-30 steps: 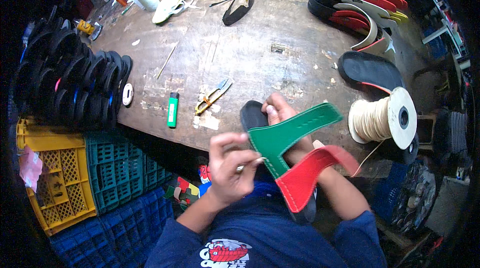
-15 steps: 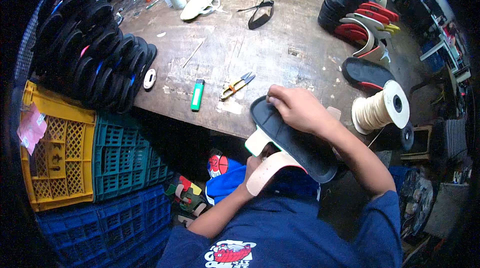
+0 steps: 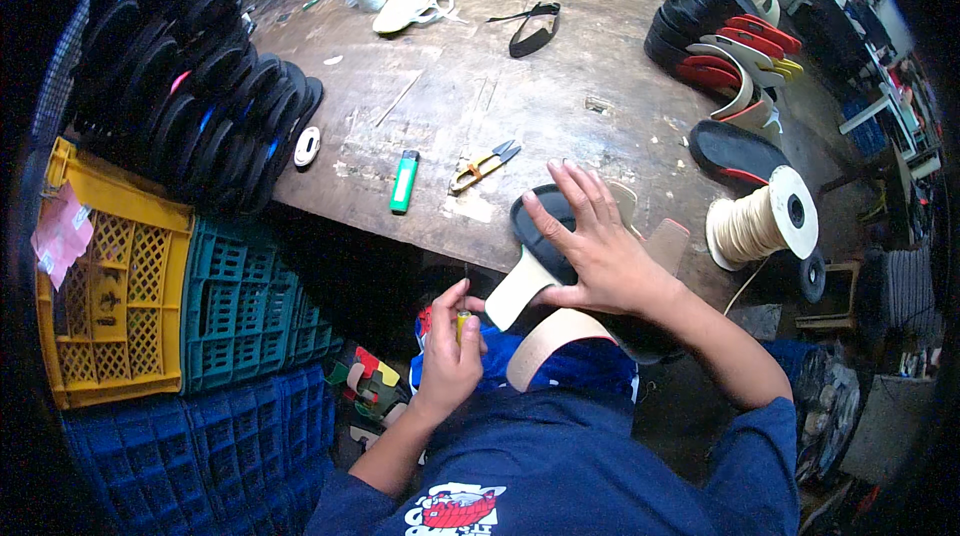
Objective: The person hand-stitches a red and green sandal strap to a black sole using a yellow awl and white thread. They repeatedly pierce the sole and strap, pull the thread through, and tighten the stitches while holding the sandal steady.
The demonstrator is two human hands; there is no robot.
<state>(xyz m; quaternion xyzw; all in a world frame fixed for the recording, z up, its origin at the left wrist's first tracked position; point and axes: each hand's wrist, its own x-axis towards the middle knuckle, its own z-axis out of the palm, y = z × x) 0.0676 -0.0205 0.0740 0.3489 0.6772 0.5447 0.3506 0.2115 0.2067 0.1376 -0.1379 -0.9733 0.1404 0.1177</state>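
Note:
A black sandal sole (image 3: 530,226) with pale straps on its sides sits at the table's near edge, over my lap. My right hand (image 3: 605,256) lies across it, fingers spread and thumb near a side strap (image 3: 520,288). A second, curved strap (image 3: 555,344) sticks out nearer to me. Left of the sole, my left hand (image 3: 450,361) is closed round the yellow handle of an awl (image 3: 463,324), its thin spike pointing up. The hand is apart from the sole. The sole's near end is mostly hidden by my right arm and the strap.
On the table are a green lighter (image 3: 405,183), yellow thread snips (image 3: 485,167), a black strap (image 3: 535,31) and a cord spool (image 3: 750,221). Black soles (image 3: 200,86) are stacked at left, more sandal parts (image 3: 720,46) at right. Plastic crates (image 3: 130,286) stand at lower left.
My left hand has come out from under the sole toward the left, showing the awl. My right hand has let go of the sole's far edge and spread flat across it.

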